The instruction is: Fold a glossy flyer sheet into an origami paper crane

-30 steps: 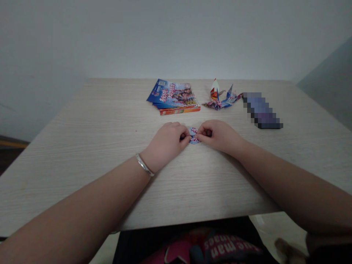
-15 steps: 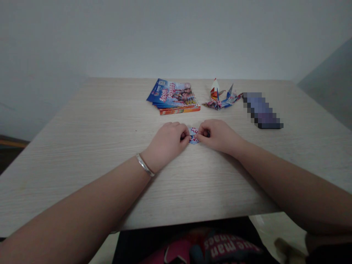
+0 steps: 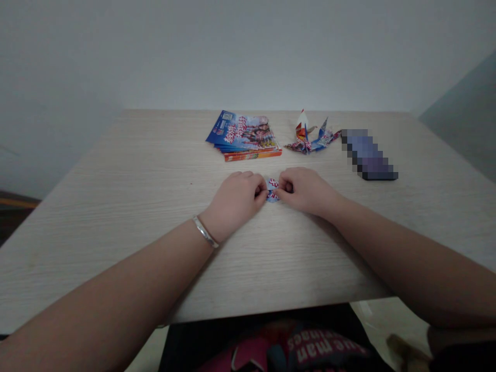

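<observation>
A small piece of folded printed paper (image 3: pixel 273 190), light blue with red and white print, lies at the middle of the table between my hands. My left hand (image 3: pixel 241 195) pinches its left side, thumb and forefinger closed on it. On the opposite side my right hand (image 3: pixel 304 188) grips it the same way. A fold or gap runs across the paper between the two pinches. Its outer ends are hidden behind my fingertips. A silver bangle (image 3: pixel 205 232) circles my left wrist.
A fanned stack of blue and orange leaflets (image 3: pixel 248 135) lies behind my left hand. Folded paper cranes (image 3: pixel 310 137) stand to its right. A blurred-out phone (image 3: pixel 370 155) rests farther right on the pale wooden table (image 3: pixel 155 181). A wall (image 3: pixel 248 57) rises behind the table.
Almost nothing differs. Both hands keep their pinch on the folded paper, and the whole view has shifted very slightly.
</observation>
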The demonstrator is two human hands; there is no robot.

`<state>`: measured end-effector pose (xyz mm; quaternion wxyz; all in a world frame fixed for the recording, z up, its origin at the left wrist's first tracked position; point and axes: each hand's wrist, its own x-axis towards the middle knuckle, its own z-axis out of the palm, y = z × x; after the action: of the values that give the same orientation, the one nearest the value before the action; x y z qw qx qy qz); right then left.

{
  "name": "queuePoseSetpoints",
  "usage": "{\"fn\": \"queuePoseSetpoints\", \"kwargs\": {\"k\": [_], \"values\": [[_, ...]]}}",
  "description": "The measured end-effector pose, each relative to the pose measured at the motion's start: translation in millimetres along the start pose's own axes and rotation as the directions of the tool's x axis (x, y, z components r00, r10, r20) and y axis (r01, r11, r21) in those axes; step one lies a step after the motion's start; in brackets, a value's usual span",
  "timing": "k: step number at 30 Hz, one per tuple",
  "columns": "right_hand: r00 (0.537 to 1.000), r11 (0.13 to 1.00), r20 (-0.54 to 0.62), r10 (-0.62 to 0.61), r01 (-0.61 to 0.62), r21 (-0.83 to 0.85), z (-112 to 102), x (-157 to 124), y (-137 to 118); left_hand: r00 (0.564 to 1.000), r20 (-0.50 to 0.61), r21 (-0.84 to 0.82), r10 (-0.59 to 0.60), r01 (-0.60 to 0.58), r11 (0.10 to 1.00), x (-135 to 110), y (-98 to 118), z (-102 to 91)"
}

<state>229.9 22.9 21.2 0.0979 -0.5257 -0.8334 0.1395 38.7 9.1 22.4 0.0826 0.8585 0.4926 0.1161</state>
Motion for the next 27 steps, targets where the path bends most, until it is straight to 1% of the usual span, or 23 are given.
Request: {"fn": "queuePoseSetpoints", "kwargs": {"k": [6, 10, 15, 22, 25, 27], "values": [[1.000, 0.999, -0.025, -0.017, 0.016, -0.035, 1, -2, -1, 1.000, -0.001, -0.008, 0.011, -0.011, 1.000, 0, -1, 2.2], [0.998, 1.000, -0.069, 0.007, -0.007, 0.003, 1, -5, -1, 1.000, -0.011, -0.048, 0.016, -0.016, 0.999, 1, -3, 3.2], [0.995, 0.997, -0.083, -0.060, 0.064, 0.039, 2, -6, 3, 0.999, 0.007, -0.117, 0.051, -0.050, 0.992, 2, -6, 2.2], [0.989, 0.974, -0.079, -0.126, 0.139, 0.181, 5, -3, 18, 0.986, 0.002, -0.232, 0.166, -0.161, 0.959, 2, -18, 4.1], [0.987, 0.961, -0.067, -0.148, 0.160, 0.225, 4, -3, 25, 0.982, -0.012, -0.251, 0.187, -0.183, 0.950, 1, -21, 4.6], [0.985, 0.947, -0.038, -0.169, 0.173, 0.269, 3, -2, 29, 0.982, -0.012, -0.274, 0.188, -0.184, 0.944, 1, -22, 4.1]]}}
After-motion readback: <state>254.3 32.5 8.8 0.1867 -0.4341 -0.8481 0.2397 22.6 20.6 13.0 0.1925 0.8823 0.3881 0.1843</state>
